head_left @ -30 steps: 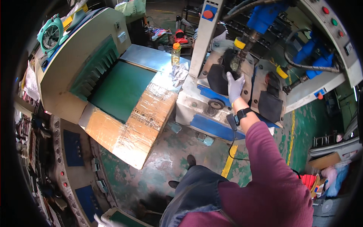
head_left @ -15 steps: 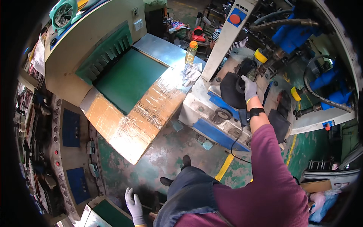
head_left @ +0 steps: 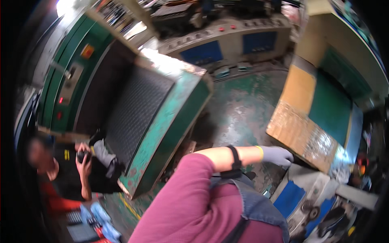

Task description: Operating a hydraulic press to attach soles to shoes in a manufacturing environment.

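Observation:
My left hand [head_left: 278, 156], in a pale grey glove, reaches across in front of me beside the near edge of the cardboard-covered ledge [head_left: 300, 126]. Its fingers are stretched out, slightly blurred, with nothing visible in them. At the lower right, my right hand [head_left: 324, 236] shows only as a pale glove shape by the machine, close to a dark piece [head_left: 333, 216]. Its fingers are too unclear to read. A round dark knob or wheel [head_left: 313, 214] sits on the machine's pale top near that hand.
A green conveyor machine [head_left: 162, 121] with a dark textured belt stands at left. Beside it another person [head_left: 67, 174] holds a small dark object [head_left: 83, 156]. A long control cabinet [head_left: 227, 34] runs across the back. The green belt [head_left: 330, 109] lies behind the cardboard.
My view has swung far left, bringing the green conveyor machine and another person into sight. My left hand has come across in front; my right hand has shifted to the lower right edge.

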`<state>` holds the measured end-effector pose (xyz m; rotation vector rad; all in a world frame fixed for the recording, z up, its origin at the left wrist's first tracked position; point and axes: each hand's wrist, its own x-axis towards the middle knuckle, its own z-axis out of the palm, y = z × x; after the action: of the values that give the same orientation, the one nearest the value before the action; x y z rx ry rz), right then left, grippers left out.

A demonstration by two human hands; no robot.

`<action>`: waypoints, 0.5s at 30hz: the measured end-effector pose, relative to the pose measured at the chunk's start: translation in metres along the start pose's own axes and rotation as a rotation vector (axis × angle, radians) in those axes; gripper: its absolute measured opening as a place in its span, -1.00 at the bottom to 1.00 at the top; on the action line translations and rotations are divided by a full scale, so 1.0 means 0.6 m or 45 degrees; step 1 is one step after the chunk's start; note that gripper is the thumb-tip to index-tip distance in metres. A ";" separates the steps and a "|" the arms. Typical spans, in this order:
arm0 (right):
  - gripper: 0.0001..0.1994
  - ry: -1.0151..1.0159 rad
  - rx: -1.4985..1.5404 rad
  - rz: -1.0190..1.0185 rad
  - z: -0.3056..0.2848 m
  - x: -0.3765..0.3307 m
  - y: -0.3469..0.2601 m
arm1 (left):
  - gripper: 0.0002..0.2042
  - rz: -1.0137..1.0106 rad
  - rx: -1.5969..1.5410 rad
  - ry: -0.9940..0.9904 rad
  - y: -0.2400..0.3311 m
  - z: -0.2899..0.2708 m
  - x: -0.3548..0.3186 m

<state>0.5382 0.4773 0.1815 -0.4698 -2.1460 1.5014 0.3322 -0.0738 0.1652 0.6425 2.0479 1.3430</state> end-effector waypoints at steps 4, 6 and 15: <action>-0.43 -0.371 0.318 0.255 0.218 -0.121 -0.148 | -0.42 0.071 -0.384 -0.114 0.044 0.013 -0.055; -0.41 -0.538 0.430 0.318 0.293 -0.172 -0.190 | -0.23 0.034 -0.708 -0.192 0.037 0.038 -0.097; -0.16 -1.594 -0.323 -0.472 0.707 -0.200 -0.411 | -0.46 0.621 -2.422 0.371 0.011 -0.033 -0.393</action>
<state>0.3979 0.0003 0.2697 1.0443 -3.0547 1.4311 0.4841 -0.2437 0.2290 -0.0349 0.0080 2.8214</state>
